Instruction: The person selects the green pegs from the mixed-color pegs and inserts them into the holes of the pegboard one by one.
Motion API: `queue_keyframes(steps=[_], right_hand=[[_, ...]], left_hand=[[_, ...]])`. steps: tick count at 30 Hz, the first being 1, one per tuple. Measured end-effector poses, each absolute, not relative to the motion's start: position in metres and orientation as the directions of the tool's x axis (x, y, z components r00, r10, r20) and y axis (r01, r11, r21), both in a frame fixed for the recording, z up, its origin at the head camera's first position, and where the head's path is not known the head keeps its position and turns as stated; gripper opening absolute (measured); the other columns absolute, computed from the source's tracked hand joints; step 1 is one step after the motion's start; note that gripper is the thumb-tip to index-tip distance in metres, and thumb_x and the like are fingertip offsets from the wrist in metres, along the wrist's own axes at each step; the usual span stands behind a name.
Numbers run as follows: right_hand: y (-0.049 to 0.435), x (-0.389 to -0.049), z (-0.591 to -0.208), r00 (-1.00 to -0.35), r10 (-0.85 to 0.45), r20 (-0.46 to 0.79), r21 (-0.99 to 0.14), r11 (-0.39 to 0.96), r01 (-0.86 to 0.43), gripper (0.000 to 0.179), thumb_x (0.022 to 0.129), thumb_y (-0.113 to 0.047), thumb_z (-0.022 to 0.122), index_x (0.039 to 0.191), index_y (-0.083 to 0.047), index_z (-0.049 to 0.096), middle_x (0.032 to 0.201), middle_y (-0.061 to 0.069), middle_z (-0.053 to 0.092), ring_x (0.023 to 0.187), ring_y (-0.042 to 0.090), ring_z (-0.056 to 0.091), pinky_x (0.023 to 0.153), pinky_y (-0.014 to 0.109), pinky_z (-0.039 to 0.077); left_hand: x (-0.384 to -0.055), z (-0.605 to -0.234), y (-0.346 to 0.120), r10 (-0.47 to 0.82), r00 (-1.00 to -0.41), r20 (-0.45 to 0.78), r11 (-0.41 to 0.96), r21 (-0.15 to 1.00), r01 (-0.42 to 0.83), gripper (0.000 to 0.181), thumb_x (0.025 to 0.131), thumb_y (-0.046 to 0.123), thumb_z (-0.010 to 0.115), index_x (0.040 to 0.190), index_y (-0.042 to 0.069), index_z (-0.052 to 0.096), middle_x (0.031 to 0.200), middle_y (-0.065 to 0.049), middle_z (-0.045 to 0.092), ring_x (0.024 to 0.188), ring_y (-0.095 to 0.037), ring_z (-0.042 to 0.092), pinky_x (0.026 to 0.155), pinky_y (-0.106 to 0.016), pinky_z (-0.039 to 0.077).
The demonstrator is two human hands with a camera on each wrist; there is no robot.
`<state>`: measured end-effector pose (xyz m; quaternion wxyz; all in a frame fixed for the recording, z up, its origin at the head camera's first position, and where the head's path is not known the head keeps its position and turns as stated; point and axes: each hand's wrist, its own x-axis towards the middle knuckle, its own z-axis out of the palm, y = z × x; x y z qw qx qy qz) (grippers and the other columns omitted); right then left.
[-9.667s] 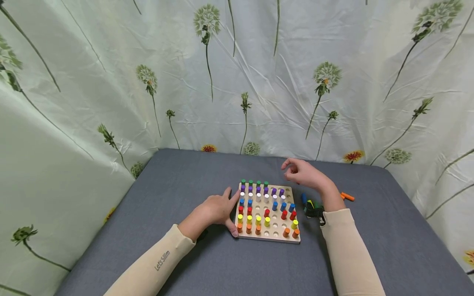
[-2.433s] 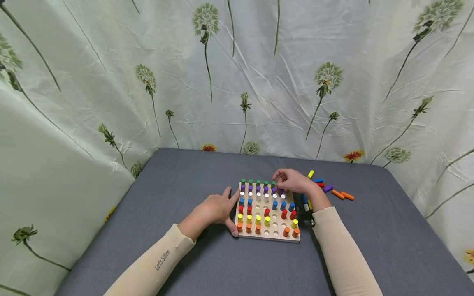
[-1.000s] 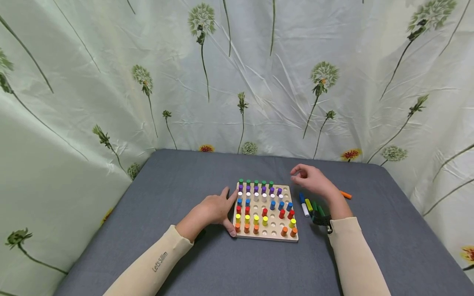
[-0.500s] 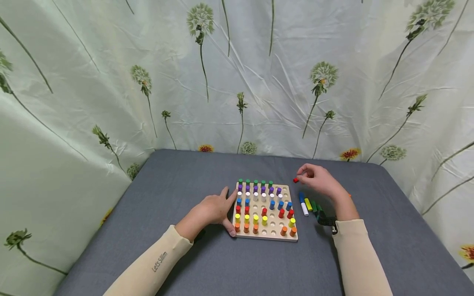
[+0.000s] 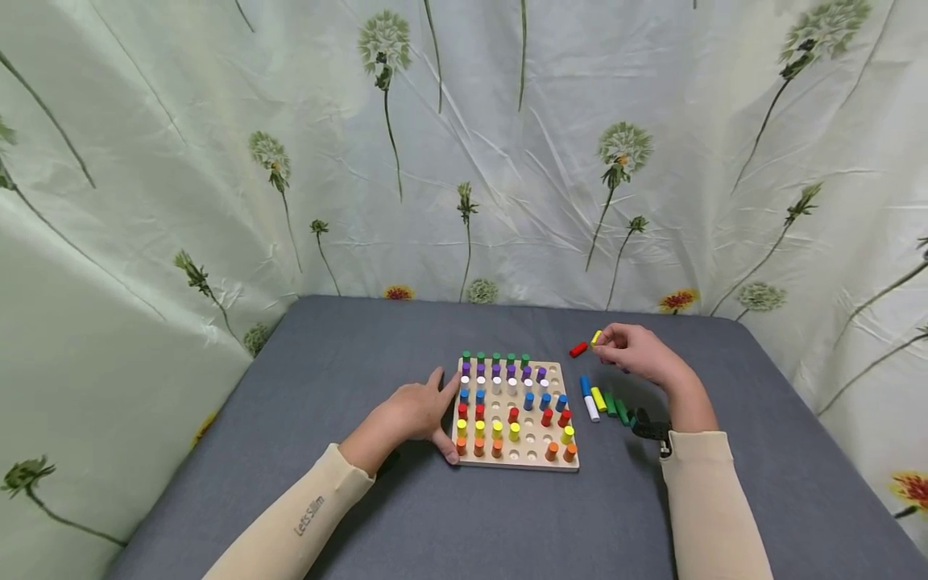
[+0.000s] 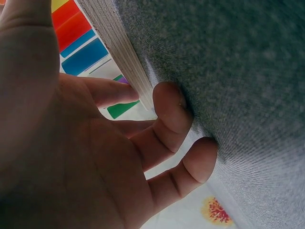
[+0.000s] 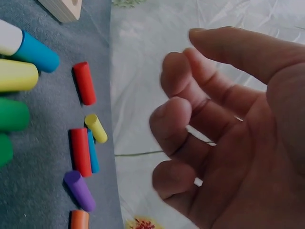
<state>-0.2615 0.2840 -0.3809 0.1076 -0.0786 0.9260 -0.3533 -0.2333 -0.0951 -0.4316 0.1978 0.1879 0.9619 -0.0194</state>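
Note:
A wooden pegboard carries rows of coloured pegs, with green ones at the back and orange ones at the front. My left hand rests at its left edge, thumb by the front corner. In the left wrist view the index fingertip meets the board's side. Beyond the board's back right corner, my right hand hovers over loose pegs. The right wrist view shows its fingers loosely bent, thumb apart, nothing between them. Nearest it lie a red peg and a yellow peg.
Right of the board lie a blue peg, a white peg, a yellow peg and green pegs. Another red peg, a purple peg and an orange peg lie near the table's back edge.
A fifth green peg stands in the back row, where fewer stood in the oldest frame. My right hand has moved right from the board, uncovering the red and yellow pegs. My left hand stays put.

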Motion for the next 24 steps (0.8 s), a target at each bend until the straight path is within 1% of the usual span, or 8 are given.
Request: queue_keyframes(steps=[3,6,11,17,19,24], right_hand=[[0.287,-0.262,-0.381,-0.953,-0.235,-0.190,-0.653,0.755,-0.056,0.029,0.107,-0.026,0.063,0.115,0.002,0.065,0.095,0.012,0.067,0.087,0.027,0.059,0.076,0.039,0.050],[0.289,-0.263,-0.381,-0.937,-0.245,-0.250,-0.636,0.771,-0.032,0.030,0.106,-0.026,0.063,0.115,0.003,0.065,0.092,0.007,0.064,0.084,0.023,0.056,0.075,0.038,0.048],[0.297,-0.261,-0.384,-0.910,-0.242,-0.337,-0.614,0.789,0.018,0.022,0.104,-0.019,0.063,0.108,0.003,0.065,0.086,0.004,0.059,0.078,0.019,0.052,0.072,0.036,0.044],[0.309,-0.255,-0.386,-0.880,-0.234,-0.414,-0.581,0.812,0.057,0.012,0.099,-0.014,0.066,0.096,-0.003,0.065,0.082,0.000,0.055,0.076,0.017,0.048,0.069,0.033,0.040],[0.311,-0.253,-0.386,-0.864,-0.220,-0.453,-0.560,0.824,0.083,0.013,0.099,-0.016,0.067,0.091,-0.005,0.064,0.081,-0.001,0.054,0.075,0.016,0.048,0.068,0.033,0.038],[0.315,-0.250,-0.392,-0.839,-0.181,-0.513,-0.516,0.846,0.133,0.025,0.098,-0.023,0.073,0.078,-0.010,0.063,0.073,-0.003,0.054,0.069,0.014,0.048,0.065,0.030,0.037]], left_hand=[[-0.232,-0.432,-0.097,0.352,-0.853,-0.385,0.930,0.037,0.367,0.143,0.064,0.082,0.084,0.172,0.020,0.015,0.176,-0.019,0.022,0.127,-0.035,0.063,0.111,-0.048,0.053],[-0.233,-0.432,-0.099,0.346,-0.857,-0.382,0.933,0.041,0.359,0.144,0.063,0.081,0.085,0.172,0.020,0.014,0.176,-0.019,0.022,0.127,-0.035,0.063,0.110,-0.049,0.054],[-0.234,-0.434,-0.099,0.341,-0.858,-0.383,0.935,0.043,0.352,0.145,0.062,0.080,0.086,0.172,0.021,0.014,0.176,-0.020,0.022,0.123,-0.034,0.064,0.108,-0.048,0.056],[-0.235,-0.433,-0.097,0.345,-0.852,-0.394,0.934,0.052,0.354,0.145,0.062,0.080,0.087,0.172,0.021,0.014,0.176,-0.021,0.022,0.123,-0.035,0.063,0.109,-0.050,0.054],[-0.235,-0.433,-0.097,0.348,-0.850,-0.396,0.933,0.054,0.357,0.145,0.062,0.080,0.087,0.172,0.020,0.014,0.176,-0.021,0.022,0.123,-0.035,0.064,0.109,-0.050,0.054],[-0.235,-0.433,-0.094,0.352,-0.848,-0.397,0.930,0.047,0.364,0.145,0.062,0.081,0.086,0.172,0.021,0.014,0.176,-0.021,0.022,0.122,-0.034,0.064,0.109,-0.050,0.055]])
